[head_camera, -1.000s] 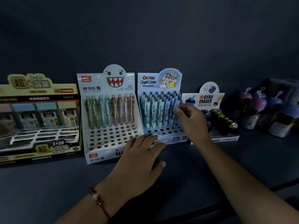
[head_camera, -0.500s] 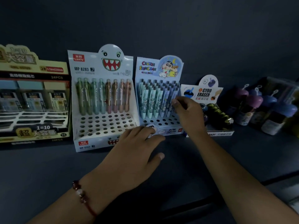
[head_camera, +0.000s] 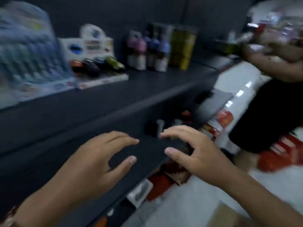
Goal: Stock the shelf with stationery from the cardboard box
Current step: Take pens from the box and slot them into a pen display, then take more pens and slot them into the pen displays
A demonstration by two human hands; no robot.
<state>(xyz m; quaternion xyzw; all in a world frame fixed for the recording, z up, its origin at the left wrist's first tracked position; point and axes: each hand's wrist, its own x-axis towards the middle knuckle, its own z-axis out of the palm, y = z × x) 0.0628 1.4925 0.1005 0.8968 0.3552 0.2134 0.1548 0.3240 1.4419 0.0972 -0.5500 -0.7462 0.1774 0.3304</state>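
left hand (head_camera: 98,154) spread, right hand (head_camera: 195,149) spread

Two empty hands (head_camera: 147,154), one dark shelf (head_camera: 147,89), two display boxes (head_camera: 31,63), several blurred small bottles (head_camera: 147,49)

The dark shelf (head_camera: 147,82) carries a blurred pen display (head_camera: 31,63), eraser box (head_camera: 98,63) and bottles (head_camera: 147,51).

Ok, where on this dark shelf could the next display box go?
Bare dark shelf board runs in front of the eraser display tray and small capped bottles, out to the shelf's right end. The back row is crowded. Both open hands hover lower, empty.
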